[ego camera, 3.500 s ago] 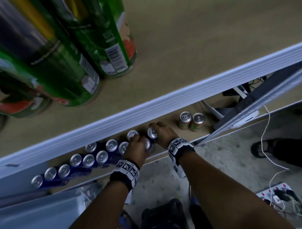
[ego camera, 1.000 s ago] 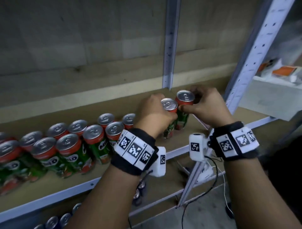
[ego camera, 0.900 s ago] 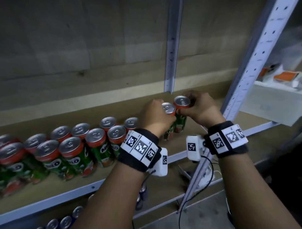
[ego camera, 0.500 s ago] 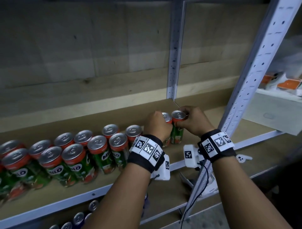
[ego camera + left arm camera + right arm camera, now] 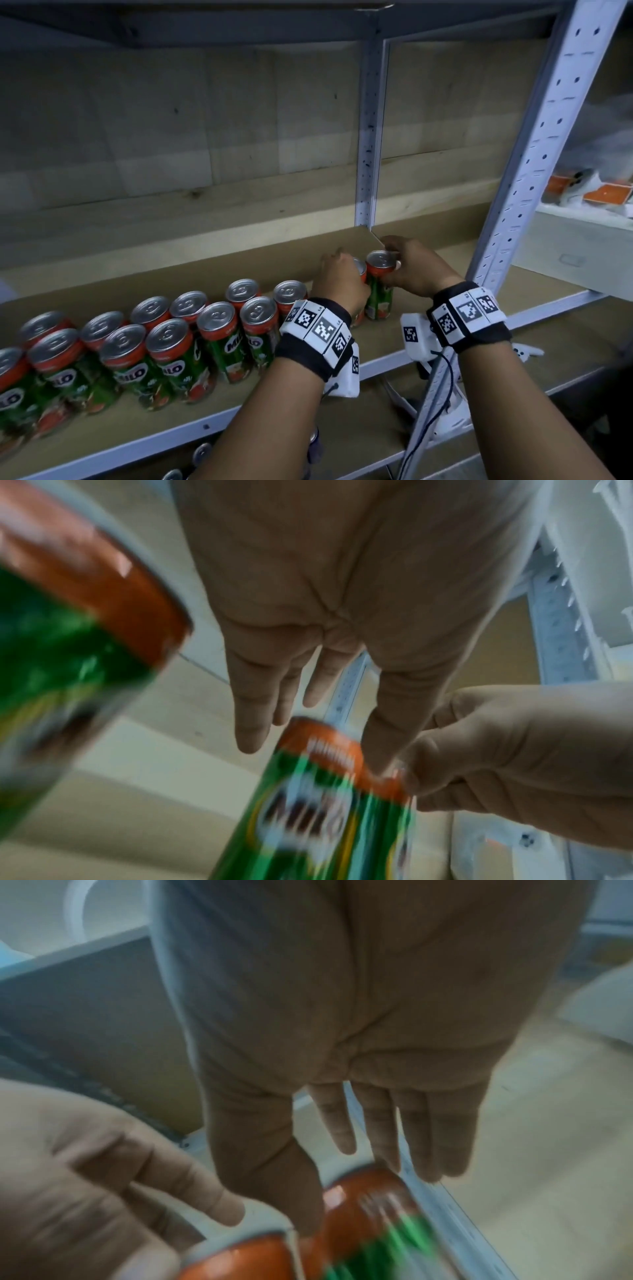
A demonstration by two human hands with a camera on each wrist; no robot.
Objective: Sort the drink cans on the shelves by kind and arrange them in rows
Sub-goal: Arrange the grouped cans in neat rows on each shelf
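- Shelf: a wooden board with a white metal front edge; it carries every green-and-red can in view and serves as the landmark below.
- Standing cans: a double row, upright and close-packed, running along the left and middle of the shelf. One kind only, labels facing the front edge, which suggests this stretch is already sorted.
- Right-hand can: upright at the right end of the shelf, past the end of the double row and near the rear upright. Its base appears to meet the board, though this cannot be confirmed.
- Right hand: fingers curled about the red top band of that can, thumb on the near side; a rim-level hold leaves the can free to be set down close beside its neighbour.
- Left-hand can: just left of the other, the two nearly touching; largely hidden behind the knuckles.
- Left hand: arched over this can with the fingertips at its top; the wrist view shows fingers fairly straight and is motion-blurred, so whether they pinch the can cannot be told.
- Judgement: the pair is being seated side by side to extend both rows rightward.
- Lower shelf: silver can tops show below the front edge.
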